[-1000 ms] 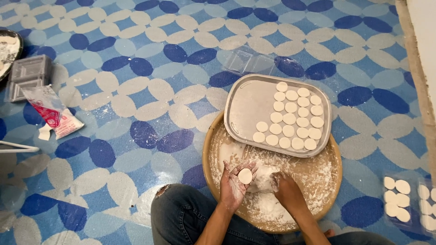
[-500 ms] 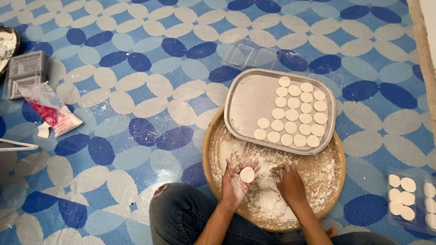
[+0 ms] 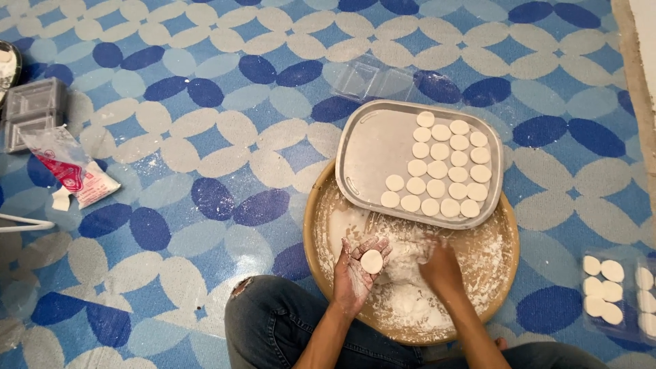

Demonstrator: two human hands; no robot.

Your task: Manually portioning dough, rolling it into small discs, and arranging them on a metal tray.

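My left hand (image 3: 355, 273), dusted with flour, lies palm up over the round wooden bowl (image 3: 509, 263) with a small white dough disc (image 3: 372, 261) resting on it. My right hand (image 3: 441, 268) presses down into the pile of white flour (image 3: 403, 287) in the bowl; what its fingers hold is hidden. A metal tray (image 3: 372, 154) sits on the bowl's far rim, with several flat white discs (image 3: 441, 167) in rows on its right half.
The floor is blue and white patterned. At the left lie a torn plastic packet (image 3: 68, 167) and grey plastic containers (image 3: 31, 109). A clear plastic tray (image 3: 372, 78) lies beyond the metal tray. More white discs (image 3: 605, 287) sit in a clear tray at right. My knees (image 3: 273, 321) are at the bottom.
The disc stays on my left palm. My right hand has stayed in the flour, shifting slightly. The view has tilted a little.
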